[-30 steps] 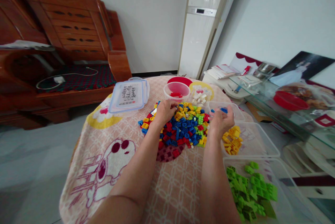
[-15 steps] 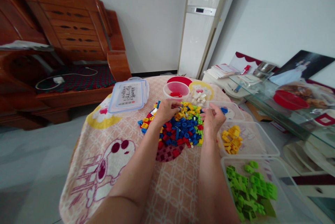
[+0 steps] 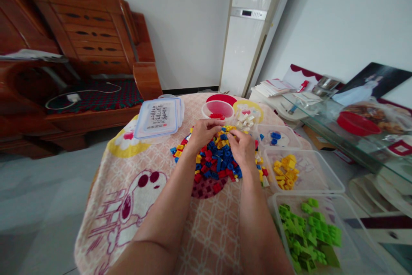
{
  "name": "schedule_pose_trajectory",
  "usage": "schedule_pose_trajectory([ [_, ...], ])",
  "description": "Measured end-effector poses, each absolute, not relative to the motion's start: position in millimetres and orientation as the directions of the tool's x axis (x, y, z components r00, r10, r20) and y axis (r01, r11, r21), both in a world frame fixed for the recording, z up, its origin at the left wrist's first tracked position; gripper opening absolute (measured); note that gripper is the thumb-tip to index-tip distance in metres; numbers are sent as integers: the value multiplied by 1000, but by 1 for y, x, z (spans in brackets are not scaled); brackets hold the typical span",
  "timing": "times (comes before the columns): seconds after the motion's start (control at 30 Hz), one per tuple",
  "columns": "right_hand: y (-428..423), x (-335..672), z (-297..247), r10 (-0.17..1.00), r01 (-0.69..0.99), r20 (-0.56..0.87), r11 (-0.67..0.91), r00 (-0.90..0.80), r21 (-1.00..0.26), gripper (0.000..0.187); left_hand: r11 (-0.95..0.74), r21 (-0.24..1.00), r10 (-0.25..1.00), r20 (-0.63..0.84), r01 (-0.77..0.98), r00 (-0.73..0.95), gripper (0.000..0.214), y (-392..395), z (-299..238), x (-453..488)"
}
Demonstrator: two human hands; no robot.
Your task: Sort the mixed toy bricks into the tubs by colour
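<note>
While a wooden seat stands at far left, a person works with both hands at a cloth-covered table. Toward the table's left edge lies a box with a blue-edged lid. The left hand bends over the far side of a heap of mixed toy bricks, its grip half curled; whether it has hold of a brick cannot be told. Just beyond stands a round tub with red bricks inside. The heap spreads over the table's middle, under both hands. Close by, the right hand reaches into it, fingertips drawn nearly together, any brick in its grip hidden. The step in hand appears to be picking through the heap; the next move seems to call for a fine pinch, as the pieces lie packed together. White bricks lie beyond the right hand. Farther right stand three clear boxes: blue bricks in the farthest, yellow bricks in the middle, green bricks in the nearest.
</note>
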State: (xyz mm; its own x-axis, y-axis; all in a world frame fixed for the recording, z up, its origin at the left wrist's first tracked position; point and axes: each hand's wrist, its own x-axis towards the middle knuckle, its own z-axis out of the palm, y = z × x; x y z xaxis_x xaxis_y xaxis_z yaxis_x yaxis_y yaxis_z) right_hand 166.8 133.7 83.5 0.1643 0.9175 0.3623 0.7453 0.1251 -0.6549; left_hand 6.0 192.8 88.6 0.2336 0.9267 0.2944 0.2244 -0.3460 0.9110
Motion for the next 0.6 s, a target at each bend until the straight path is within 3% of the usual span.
schedule_pose_trajectory([
  [0.13,131,154,86,957,888,270,28,109,-459,34,-318,834,937,348,452,17,28,198,84,-2],
  [0.27,131,150,88,972,915,204,-23,115,-402,32,-257,751,904,409,608,-123,29,200,82,-6],
  [0.6,131,150,89,965,926,216,-61,150,-371,27,-178,667,956,291,723,-33,30,205,71,-16],
])
